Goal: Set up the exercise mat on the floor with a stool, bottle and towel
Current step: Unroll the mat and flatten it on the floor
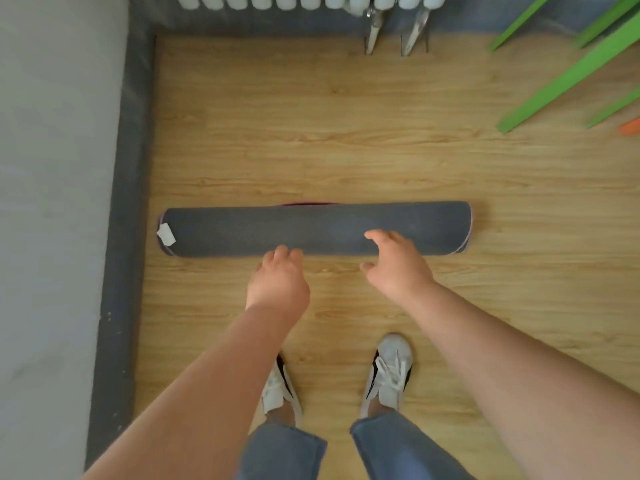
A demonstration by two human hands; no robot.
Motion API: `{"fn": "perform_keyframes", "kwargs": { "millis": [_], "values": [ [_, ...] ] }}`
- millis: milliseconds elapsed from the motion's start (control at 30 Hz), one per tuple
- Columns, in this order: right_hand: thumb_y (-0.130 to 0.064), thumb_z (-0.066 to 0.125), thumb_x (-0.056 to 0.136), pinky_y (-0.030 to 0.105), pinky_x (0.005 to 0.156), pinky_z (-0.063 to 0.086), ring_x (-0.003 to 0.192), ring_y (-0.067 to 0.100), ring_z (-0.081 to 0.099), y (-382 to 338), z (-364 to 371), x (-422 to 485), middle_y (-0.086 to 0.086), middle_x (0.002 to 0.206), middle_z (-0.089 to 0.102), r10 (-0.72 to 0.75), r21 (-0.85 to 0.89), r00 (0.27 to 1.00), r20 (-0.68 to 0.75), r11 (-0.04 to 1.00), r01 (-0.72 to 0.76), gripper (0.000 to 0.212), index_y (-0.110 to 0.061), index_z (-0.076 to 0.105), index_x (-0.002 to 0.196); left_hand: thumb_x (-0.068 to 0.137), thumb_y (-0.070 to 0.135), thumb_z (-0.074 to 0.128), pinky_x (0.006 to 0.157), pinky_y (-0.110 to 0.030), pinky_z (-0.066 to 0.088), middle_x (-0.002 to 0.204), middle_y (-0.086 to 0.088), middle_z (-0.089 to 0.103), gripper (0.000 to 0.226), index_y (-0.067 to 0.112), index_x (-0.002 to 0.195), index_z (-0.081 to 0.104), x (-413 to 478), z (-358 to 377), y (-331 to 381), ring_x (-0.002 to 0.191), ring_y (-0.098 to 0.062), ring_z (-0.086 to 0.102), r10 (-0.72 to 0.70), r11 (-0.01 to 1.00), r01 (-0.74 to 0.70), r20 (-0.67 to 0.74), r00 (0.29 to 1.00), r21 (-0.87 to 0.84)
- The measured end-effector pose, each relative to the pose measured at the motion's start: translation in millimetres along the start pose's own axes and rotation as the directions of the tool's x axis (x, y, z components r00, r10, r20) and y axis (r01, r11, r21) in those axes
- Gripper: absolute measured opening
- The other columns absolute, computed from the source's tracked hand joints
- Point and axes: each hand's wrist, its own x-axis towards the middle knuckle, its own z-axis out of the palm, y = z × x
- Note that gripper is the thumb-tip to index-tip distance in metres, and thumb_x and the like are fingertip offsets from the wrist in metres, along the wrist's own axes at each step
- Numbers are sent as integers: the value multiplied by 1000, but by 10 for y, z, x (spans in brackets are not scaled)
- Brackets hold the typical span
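Our left hand loosely curled, right hand spread; neither gripped rolled mat mid-frame. Uneven push risked skewing it into left-frame wall.

One rolled mat is lying here. Two hands, left hand and right hand, are hovering at its near edge, and two shoes are standing nearer still.

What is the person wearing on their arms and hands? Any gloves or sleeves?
Nothing at all. No sleeves show anywhere in the picture, and the left hand and right hand have no gloves, rings, watch or bracelet that I can see.
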Motion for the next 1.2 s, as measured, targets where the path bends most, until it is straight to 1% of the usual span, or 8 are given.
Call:
{"fn": "perform_keyframes", "kwargs": {
  "millis": [167, 267, 467, 600, 733, 833, 1067, 1200],
  "values": [
    [-30, 62, 87, 38, 98, 40, 130, 25, 40, 173, 576, 846, 2, 139, 46, -77, -46, 997, 1, 996, 77, 59, -24, 40, 142, 89, 27, 56, 98, -39, 39, 136, -6, 42, 54, 17, 139, 37, 894, 558, -239, 126, -27, 38, 68, 995, -64, -45, 997, 82],
    [-29, 57, 91, 39, 98, 41, 126, 28, 43, 214, 737, 1345, 6, 136, 50, -121, -67, 992, -45, 991, 118, 49, -21, 46, 138, 90, 37, 57, 101, -41, 37, 138, -7, 43, 58, 16, 140, 37, 1358, 764, -304, 127, -28, 38, 113, 991, -106, -98, 989, 77],
    [-22, 53, 90, 35, 96, 42, 122, 31, 48, 107, 902, 2238, 8, 133, 53, -190, -135, 979, -73, 975, 179, 42, -22, 53, 132, 97, 26, 45, 94, -41, 41, 125, -14, 54, 34, 10, 126, 53, 2261, 914, -383, 117, -33, 47, 177, 983, -158, -287, 941, 89],
    [-18, 54, 86, 32, 92, 44, 117, 28, 54, -17, 1026, 2697, 8, 130, 57, -253, -199, 967, -32, 950, 241, 43, -22, 56, 130, 96, 23, 44, 90, -39, 44, 121, -13, 57, 32, 12, 124, 56, 2794, 1011, -338, 111, -31, 52, 163, 985, -144, -248, 955, 93],
    [-13, 54, 86, 32, 91, 50, 110, 27, 58, -60, 1161, 3060, 8, 122, 63, -263, -257, 957, 121, 923, 286, 37, -16, 63, 121, 91, 18, 46, 92, -38, 48, 120, -9, 62, 33, 18, 120, 62, 3222, 1105, -223, 109, -27, 58, 80, 993, -73, -78, 994, 89],
    [-11, 56, 86, 34, 91, 51, 108, 27, 60, -49, 1235, 3208, 9, 120, 64, -223, -291, 951, 216, 914, 281, 33, -12, 66, 117, 88, 12, 47, 93, -38, 49, 118, -8, 64, 34, 16, 116, 65, 3393, 1152, -197, 108, -26, 59, 47, 996, -44, -37, 998, 80],
    [-10, 53, 89, 31, 90, 50, 109, 27, 61, -60, 1318, 3167, 10, 121, 65, -195, -285, 962, 190, 927, 243, 31, -9, 67, 117, 89, 12, 51, 92, -35, 49, 122, -10, 62, 33, 16, 118, 65, 3388, 1171, -208, 110, -28, 59, -12, 1000, 13, -60, 998, 19],
    [-14, 53, 91, 27, 75, 41, 108, 30, 60, -32, 1369, 3250, 14, 121, 64, -171, -322, 969, 176, 921, 221, 29, -5, 65, 116, 88, 14, 52, 82, -34, 46, 118, -13, 62, 26, 9, 110, 64, 3452, 1157, -210, 106, -30, 59, -40, 998, 42, -29, 999, 56]
  ]
}}
